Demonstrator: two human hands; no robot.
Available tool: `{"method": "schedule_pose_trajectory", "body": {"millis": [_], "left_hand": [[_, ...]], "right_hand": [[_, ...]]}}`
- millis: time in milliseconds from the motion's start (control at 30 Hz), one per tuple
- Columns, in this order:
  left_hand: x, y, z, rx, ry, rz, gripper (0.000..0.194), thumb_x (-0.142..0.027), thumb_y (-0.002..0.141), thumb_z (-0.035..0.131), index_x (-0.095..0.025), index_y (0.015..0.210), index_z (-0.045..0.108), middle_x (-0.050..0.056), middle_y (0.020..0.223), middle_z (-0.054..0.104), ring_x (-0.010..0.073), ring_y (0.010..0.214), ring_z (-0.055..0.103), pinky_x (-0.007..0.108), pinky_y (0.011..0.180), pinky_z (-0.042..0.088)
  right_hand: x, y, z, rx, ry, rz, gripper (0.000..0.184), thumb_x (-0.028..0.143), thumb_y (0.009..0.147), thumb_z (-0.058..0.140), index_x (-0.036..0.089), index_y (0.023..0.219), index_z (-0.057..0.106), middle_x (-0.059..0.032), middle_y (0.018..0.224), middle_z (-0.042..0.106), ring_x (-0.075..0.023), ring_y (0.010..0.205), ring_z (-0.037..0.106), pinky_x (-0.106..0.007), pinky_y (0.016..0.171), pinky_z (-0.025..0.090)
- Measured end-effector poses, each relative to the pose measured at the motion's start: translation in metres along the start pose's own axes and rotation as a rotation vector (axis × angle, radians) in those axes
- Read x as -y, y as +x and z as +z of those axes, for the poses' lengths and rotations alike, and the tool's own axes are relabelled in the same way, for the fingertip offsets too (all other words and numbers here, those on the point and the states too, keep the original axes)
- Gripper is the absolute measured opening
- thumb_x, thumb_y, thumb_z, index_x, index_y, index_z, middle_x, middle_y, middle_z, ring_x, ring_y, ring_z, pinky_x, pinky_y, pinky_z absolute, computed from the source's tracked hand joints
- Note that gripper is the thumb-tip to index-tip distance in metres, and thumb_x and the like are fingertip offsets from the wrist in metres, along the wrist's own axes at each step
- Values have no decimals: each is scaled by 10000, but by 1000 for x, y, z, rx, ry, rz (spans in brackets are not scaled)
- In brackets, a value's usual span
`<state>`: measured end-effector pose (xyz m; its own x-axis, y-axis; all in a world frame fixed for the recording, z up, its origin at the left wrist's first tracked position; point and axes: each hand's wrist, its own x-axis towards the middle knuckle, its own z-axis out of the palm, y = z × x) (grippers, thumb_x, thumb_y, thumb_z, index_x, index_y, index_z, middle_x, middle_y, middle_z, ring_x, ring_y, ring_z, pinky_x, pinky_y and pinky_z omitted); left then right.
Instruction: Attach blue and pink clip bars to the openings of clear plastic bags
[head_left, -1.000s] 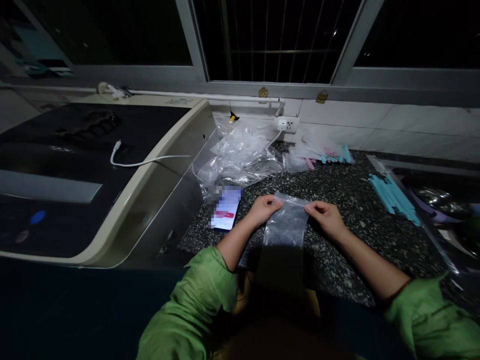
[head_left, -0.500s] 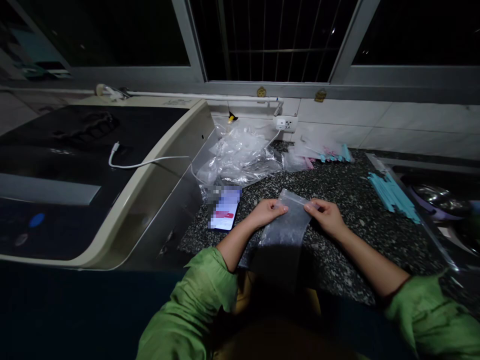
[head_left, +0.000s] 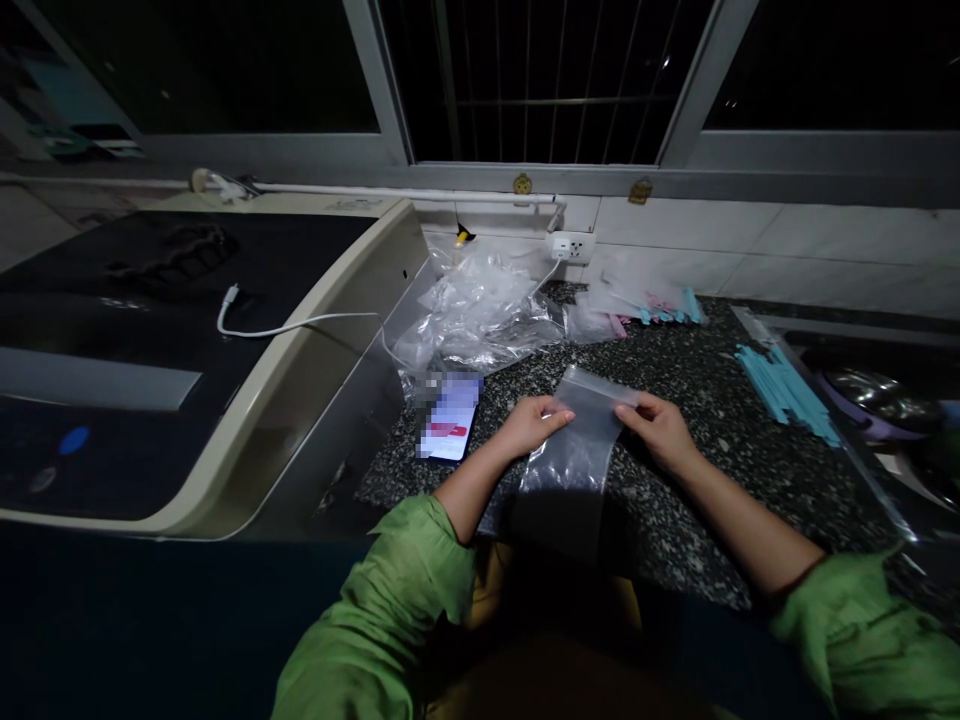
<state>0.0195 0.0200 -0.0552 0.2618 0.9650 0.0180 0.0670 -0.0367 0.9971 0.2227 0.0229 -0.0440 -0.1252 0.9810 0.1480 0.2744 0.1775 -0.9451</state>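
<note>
A clear plastic zip bag (head_left: 577, 440) is stretched between my two hands above the counter, its zip edge pointing away from me. My left hand (head_left: 534, 424) pinches its left side between thumb and fingers. On the other side, my right hand (head_left: 660, 430) grips the bag close to the top right corner. The bag looks flat, and its lower end fades into shadow near my body. To the left of my left hand lies a phone (head_left: 452, 418) with a lit screen.
Crumpled clear plastic bags (head_left: 487, 305) pile up at the back by a white power outlet (head_left: 571, 247). Filled bags (head_left: 645, 300) of pink and blue strips lie beside them. Loose blue strips (head_left: 787, 393) rest near the stove (head_left: 870, 340). A large machine (head_left: 300, 370) stands left, a white cable (head_left: 307, 322) across it.
The bag's top edge has spread flatter and shifted slightly away from me. My right hand has moved a little outward along it; my left hand has barely moved.
</note>
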Motion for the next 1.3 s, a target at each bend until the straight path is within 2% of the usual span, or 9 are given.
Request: {"method": "schedule_pose_trajectory", "body": {"millis": [100,200,433,667,800,1000,1167,1233,1300], "left_hand": [[1,1,-1,-65,-96,21,328,-447,593,686,-128,629,620,-5,617,613,115,596,529,223,607,394],[1,2,-2,-114,-121,37,334,-450,585,690,-126,639,629,-2,623,624,118,598,534,232,621,400],[-2,3,2,-209,-112,63,283,-409,596,688,-133,648,656,22,656,667,155,655,582,260,662,428],[-2,3,-2,-358,-139,113,266,-398,620,674,-137,667,655,27,684,675,155,687,593,271,692,441],[-2,4,-3,-424,-139,129,279,-411,611,682,-138,664,657,29,687,670,148,691,587,262,694,435],[-3,2,-4,-283,-182,35,428,-523,613,650,-132,783,684,12,646,637,83,485,463,216,485,359],[-6,1,-4,-278,-216,19,442,-545,601,655,-140,776,684,14,643,638,71,448,436,207,449,335],[-7,0,-4,-275,-236,-9,435,-542,581,670,-142,752,679,9,628,632,72,452,439,205,452,340],[-8,-1,-4,-263,-249,-35,436,-540,564,681,-141,738,674,4,615,626,72,455,441,203,455,341]], "right_hand": [[-1,-2,3,97,0,37,405,564,576,662,185,711,623,-16,673,634,-160,641,555,-287,641,447],[-2,-6,7,167,-58,42,351,527,608,650,179,636,609,-10,621,608,-146,607,531,-274,616,425],[-3,-8,11,155,-58,50,359,529,621,621,176,584,569,3,583,562,-131,581,488,-262,591,390],[0,-13,10,438,-180,111,412,554,639,592,157,532,560,24,494,472,-100,507,414,-239,513,321],[-3,-14,13,417,-192,101,423,561,649,578,156,529,558,28,478,468,-89,488,396,-234,505,315],[-3,-17,17,405,-191,64,406,532,659,585,163,498,528,49,446,426,-72,456,362,-213,459,277],[-2,-14,16,416,-189,51,376,525,658,581,166,550,578,42,455,460,-81,460,388,-214,461,290],[-4,-6,7,324,-206,33,344,510,659,575,172,601,602,19,520,530,-105,509,445,-233,508,341],[-6,6,-12,122,-260,19,316,484,677,558,175,657,620,-18,629,601,-138,593,504,-263,587,388]]}}
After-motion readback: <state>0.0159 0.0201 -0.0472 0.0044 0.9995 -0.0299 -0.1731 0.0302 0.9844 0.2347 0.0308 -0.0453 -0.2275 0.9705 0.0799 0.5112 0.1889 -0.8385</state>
